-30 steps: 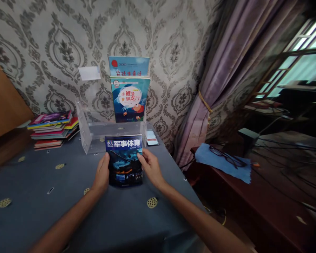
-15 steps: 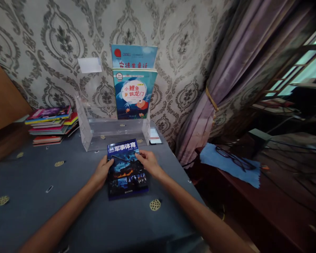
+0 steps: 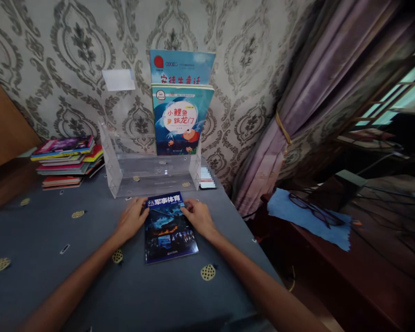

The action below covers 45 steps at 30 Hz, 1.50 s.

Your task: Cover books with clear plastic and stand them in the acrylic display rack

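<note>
A dark blue magazine [image 3: 169, 228] with white Chinese title lies flat on the grey-blue tablecloth [image 3: 55, 258], just in front of a clear acrylic book stand [image 3: 152, 173]. My left hand [image 3: 133, 219] rests on its upper left corner, fingers curled on the edge. Its upper right edge is gripped by my right hand [image 3: 197, 216]. Two blue children's books [image 3: 181, 117] stand upright in the right end of the stand, one behind the other.
A stack of colourful books [image 3: 67, 159] lies at the back left by the wall. A phone [image 3: 207, 179] lies right of the stand. Beyond the table's right edge, a purple curtain [image 3: 283, 120] and a dark desk with glasses [image 3: 313, 210] on a blue cloth.
The magazine was held tilted up above the table; it has been lowered and now lies flat, both hands still on its top corners.
</note>
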{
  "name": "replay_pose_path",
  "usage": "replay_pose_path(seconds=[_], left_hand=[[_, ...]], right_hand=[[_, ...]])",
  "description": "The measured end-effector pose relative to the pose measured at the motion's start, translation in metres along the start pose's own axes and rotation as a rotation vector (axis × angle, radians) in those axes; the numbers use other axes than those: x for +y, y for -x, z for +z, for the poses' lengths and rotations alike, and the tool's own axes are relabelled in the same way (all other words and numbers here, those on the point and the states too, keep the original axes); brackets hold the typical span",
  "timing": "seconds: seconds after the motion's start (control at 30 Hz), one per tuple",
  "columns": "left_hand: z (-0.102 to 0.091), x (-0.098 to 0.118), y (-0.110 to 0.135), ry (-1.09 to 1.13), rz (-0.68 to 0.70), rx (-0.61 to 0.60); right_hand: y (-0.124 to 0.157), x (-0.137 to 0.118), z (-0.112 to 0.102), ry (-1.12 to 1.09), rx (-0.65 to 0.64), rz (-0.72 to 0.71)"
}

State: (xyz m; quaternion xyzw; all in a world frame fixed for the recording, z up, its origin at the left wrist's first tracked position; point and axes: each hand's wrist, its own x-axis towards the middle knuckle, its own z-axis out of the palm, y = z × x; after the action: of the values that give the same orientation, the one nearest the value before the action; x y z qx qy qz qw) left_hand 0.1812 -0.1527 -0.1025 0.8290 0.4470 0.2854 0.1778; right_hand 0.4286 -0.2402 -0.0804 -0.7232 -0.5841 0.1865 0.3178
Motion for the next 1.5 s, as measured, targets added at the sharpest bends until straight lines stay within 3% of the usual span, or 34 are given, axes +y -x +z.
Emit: replay_pose_path(seconds=[0.1, 0.17, 0.3, 0.4, 0.47, 0.57, 0.8, 0.9, 1.07, 1.23, 1.37, 1.5], left_hand=[[0.007, 0.003, 0.002, -0.110, 0.068, 0.016], [0.011, 0.004, 0.005, -0.166, 0.096, 0.041], [0.016, 0.005, 0.012, -0.235, 0.122, 0.073], [0.015, 0.008, 0.014, -0.270, 0.135, 0.042], [0.014, 0.010, 0.014, -0.303, 0.140, 0.026], [0.015, 0.011, 0.015, -0.351, 0.152, 0.041], [0.016, 0.008, 0.014, -0.382, 0.194, 0.093], [0.014, 0.009, 0.014, -0.389, 0.196, 0.076], [0.005, 0.014, 0.013, -0.431, 0.191, 0.028], [0.003, 0.016, 0.004, -0.445, 0.284, -0.008], [0.015, 0.025, -0.010, -0.367, 0.341, -0.074], [0.030, 0.047, -0.012, -0.278, 0.429, -0.128]], right_hand=[[0.005, -0.010, -0.003, 0.233, 0.023, -0.057], [0.005, -0.019, 0.004, 0.299, 0.011, -0.171], [-0.006, -0.042, 0.038, 0.254, -0.115, -0.542], [-0.017, -0.053, 0.066, 0.214, -0.165, -0.661], [-0.023, -0.053, 0.076, 0.214, -0.171, -0.665], [-0.027, -0.043, 0.074, 0.232, -0.179, -0.636], [-0.033, 0.004, 0.030, 0.243, -0.095, -0.444], [-0.035, 0.018, 0.020, 0.153, -0.078, -0.438], [-0.043, 0.030, 0.021, -0.063, -0.070, -0.418], [-0.050, 0.040, 0.023, -0.175, -0.088, -0.412], [-0.052, 0.041, 0.025, -0.197, -0.096, -0.413], [-0.053, 0.042, 0.026, -0.222, -0.099, -0.437]])
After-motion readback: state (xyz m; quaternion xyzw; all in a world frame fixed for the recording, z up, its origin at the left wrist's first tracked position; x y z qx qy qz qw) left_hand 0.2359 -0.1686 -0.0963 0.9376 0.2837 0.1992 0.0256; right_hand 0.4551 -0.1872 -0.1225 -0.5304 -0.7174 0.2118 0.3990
